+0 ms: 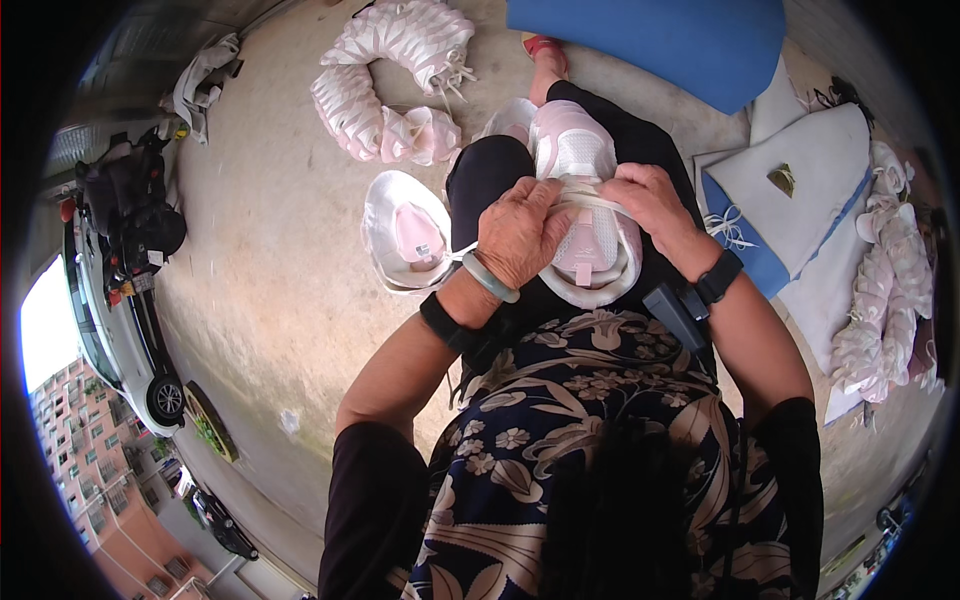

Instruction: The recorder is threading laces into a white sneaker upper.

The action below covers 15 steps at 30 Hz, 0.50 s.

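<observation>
A: Where's the shoe upper (pixel 588 215)?
B: On the person's lap, toe pointing away, so both hands can work it.
A: And the fingers?
B: The left hand (pixel 518 235) and right hand (pixel 655 205) are each curled tight onto its edges.
A: Around it?
B: Another upper (pixel 408 235) lies just beside the knee; stacked uppers (pixel 385 85) curve farther off on the concrete floor (pixel 270 220).

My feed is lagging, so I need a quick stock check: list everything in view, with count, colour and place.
Shoe upper: one, pink and white, on the lap, under both hands.
Second upper: one, pink-white, on the ground to the left.
Stacked uppers: one curved row, pink-white, far left.
Another stack: one, pinkish, far right.
Blue cushion: one, top.
White sheets: several, right.
Car: one, white, left edge.
Left hand: on the upper.
Right hand: on the upper.
</observation>
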Each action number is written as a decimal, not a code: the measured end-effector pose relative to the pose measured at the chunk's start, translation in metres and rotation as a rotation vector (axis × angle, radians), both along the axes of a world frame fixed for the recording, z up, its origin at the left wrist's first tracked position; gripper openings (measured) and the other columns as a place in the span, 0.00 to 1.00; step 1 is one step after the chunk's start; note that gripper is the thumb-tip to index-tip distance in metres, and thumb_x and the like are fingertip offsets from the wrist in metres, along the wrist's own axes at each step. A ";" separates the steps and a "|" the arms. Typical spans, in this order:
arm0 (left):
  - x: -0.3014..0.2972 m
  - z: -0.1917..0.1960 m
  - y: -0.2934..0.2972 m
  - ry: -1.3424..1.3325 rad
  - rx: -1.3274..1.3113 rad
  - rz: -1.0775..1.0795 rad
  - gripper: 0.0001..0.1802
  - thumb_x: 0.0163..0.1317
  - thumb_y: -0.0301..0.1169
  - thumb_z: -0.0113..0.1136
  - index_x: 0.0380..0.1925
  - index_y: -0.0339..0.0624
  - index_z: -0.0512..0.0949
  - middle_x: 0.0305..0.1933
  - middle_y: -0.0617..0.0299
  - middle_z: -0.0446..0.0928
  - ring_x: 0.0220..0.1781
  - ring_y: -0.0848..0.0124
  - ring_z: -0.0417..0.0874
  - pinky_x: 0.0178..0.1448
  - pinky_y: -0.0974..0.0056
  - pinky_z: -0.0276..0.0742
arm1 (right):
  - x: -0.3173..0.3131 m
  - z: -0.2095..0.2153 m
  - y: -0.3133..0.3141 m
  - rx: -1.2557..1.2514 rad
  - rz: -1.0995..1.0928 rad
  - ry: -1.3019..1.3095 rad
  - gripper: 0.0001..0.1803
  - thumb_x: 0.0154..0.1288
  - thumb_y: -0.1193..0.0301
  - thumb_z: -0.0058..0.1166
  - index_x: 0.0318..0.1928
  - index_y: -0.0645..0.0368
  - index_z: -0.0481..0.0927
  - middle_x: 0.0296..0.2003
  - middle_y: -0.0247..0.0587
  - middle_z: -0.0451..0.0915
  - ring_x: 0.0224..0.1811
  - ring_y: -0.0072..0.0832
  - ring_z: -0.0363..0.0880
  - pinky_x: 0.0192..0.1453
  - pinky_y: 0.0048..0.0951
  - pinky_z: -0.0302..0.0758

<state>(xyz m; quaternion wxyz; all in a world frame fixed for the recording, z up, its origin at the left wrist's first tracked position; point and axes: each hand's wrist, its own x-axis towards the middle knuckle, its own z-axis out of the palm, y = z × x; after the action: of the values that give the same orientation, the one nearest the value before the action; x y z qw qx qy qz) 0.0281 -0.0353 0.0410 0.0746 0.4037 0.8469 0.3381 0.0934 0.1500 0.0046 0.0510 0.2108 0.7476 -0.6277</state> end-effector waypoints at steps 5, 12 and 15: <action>0.000 0.002 0.004 -0.008 -0.141 0.103 0.10 0.55 0.35 0.58 0.25 0.40 0.72 0.22 0.56 0.75 0.26 0.55 0.78 0.29 0.58 0.72 | -0.001 0.000 -0.007 0.289 -0.003 0.039 0.12 0.47 0.66 0.57 0.22 0.63 0.74 0.17 0.42 0.74 0.21 0.29 0.74 0.29 0.30 0.70; -0.012 0.017 -0.013 -0.117 -0.041 -0.033 0.09 0.51 0.29 0.56 0.17 0.38 0.70 0.22 0.51 0.74 0.27 0.51 0.76 0.28 0.53 0.69 | 0.003 0.000 -0.005 0.158 -0.045 0.086 0.10 0.48 0.67 0.58 0.25 0.61 0.74 0.20 0.39 0.75 0.24 0.27 0.74 0.30 0.29 0.70; -0.027 0.033 -0.051 -0.361 -0.045 -0.002 0.10 0.54 0.22 0.55 0.16 0.36 0.68 0.14 0.59 0.66 0.16 0.69 0.65 0.22 0.64 0.62 | 0.006 -0.002 -0.001 0.097 -0.047 0.096 0.10 0.49 0.68 0.58 0.25 0.61 0.74 0.20 0.37 0.74 0.24 0.25 0.73 0.30 0.27 0.69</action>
<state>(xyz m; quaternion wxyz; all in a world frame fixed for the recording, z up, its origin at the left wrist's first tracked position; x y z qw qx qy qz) 0.0016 -0.0862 0.0738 0.2349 0.3354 0.8266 0.3860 0.0995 0.1495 0.0027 -0.0101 0.2002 0.7735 -0.6013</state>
